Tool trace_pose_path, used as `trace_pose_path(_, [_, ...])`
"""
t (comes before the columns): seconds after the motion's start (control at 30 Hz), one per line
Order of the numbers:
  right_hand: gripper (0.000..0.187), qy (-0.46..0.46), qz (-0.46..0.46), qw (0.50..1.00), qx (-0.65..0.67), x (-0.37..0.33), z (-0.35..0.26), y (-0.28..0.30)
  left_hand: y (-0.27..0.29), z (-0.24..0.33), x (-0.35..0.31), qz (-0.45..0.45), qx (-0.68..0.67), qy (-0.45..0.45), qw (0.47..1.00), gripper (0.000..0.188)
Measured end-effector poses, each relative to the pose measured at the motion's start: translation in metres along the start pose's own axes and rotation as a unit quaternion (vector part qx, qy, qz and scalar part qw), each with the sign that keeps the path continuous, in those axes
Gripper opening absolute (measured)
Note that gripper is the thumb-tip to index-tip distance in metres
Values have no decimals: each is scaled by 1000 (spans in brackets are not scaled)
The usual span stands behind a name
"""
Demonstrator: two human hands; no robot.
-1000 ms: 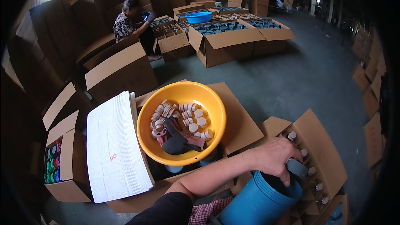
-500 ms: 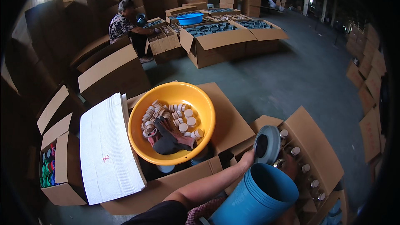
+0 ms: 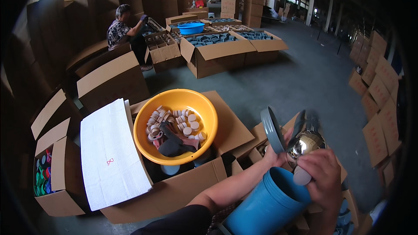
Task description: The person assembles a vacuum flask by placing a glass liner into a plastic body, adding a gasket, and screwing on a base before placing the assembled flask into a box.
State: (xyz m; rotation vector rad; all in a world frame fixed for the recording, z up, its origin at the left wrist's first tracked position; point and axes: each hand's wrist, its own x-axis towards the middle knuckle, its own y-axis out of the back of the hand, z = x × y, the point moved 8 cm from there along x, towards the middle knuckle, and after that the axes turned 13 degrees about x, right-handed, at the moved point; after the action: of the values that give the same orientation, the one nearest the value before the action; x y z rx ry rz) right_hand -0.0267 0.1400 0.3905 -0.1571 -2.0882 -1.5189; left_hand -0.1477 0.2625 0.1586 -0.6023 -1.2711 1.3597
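Okay, got the blue cylinder (image 3: 261, 211) nearest, tilted, mouth open and uncovered; couldn't see its base or any support under it. Just past the rim, grasped a round teal lid (image 3: 271, 131) in the left hand (image 3: 273, 159), nearly on edge and apart from the cylinder. And on the other side, closed the right hand (image 3: 321, 172) around the near end of a shiny silver-gold liner (image 3: 305, 144), just beyond the open mouth! Spotted a pale round stopper (image 3: 301, 176) right under those fingers; couldn't tell seated in the liner from merely pinched against it. Lost the liner's far end to blur.

Judged it mid-assembly: liner up but outside the cylinder, lid off and not yet fitted. Called, probably, for a firm, gentle hold on that slick liner, a straight line-up with the open mouth, and the lid kept well out of the way. Risked a knock against the rim if hurried.

Farther out, saw the yellow basin (image 3: 203, 118) on an open carton (image 3: 183, 193), with more stoppers (image 3: 187, 130) and dark gloves (image 3: 172, 146) inside, then a stack of white sheets (image 3: 111, 148) beside it. Well beyond, made out a blue basin (image 3: 190, 28) atop filled cartons (image 3: 222, 56), and a seated co-worker (image 3: 119, 30), busy with something too blurred to name.
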Motion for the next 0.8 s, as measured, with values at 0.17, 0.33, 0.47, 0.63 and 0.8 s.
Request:
trace_pose_path(0.17, [75,-110,405,880,223,-88,60,94,-101,6,1,-110,116,-13,987,56])
trace_pose_path(0.33, [92,-151,483,777,374,-114,87,73,-127,8,-48,-271,258,-109,921,39])
trace_pose_path(0.47, [86,-188,374,754,505,-122,68,36,-169,18,-80,-308,277,-205,887,16])
trace_pose_path(0.63, [65,-308,114,728,602,-116,44,-20,-170,9,-82,-267,252,-87,926,14])
trace_pose_path(0.8, [52,-356,26,779,515,-123,46,-19,-129,9,-75,76,177,119,974,36])
